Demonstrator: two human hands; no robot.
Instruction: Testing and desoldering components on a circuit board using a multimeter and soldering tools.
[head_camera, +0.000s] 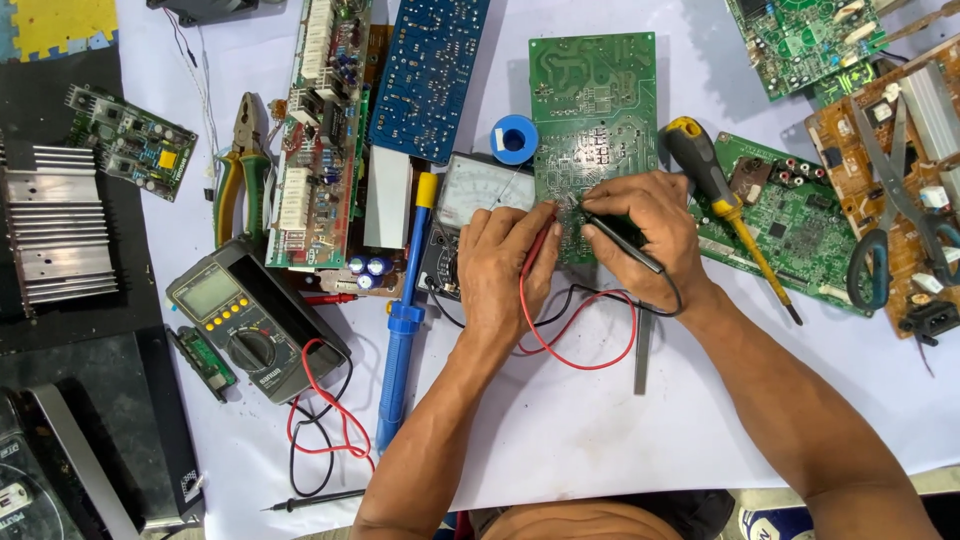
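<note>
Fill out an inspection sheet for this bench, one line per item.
Surface: white sheet over the bench, dark mat at left.
Job's things: green board under both probes; red probe; black probe; analog meter beside the board.
Clutter: digital meter, pliers, blue solder sucker, screwdriver, scissors, solder reel, heatsink, several other boards.
Hands: left hand holds the red probe; right hand holds the black probe; both tips on the board.
Cables: red and black leads loop below the hands; a second pair by the digital meter.
Surroundings: nothing seen.
</note>
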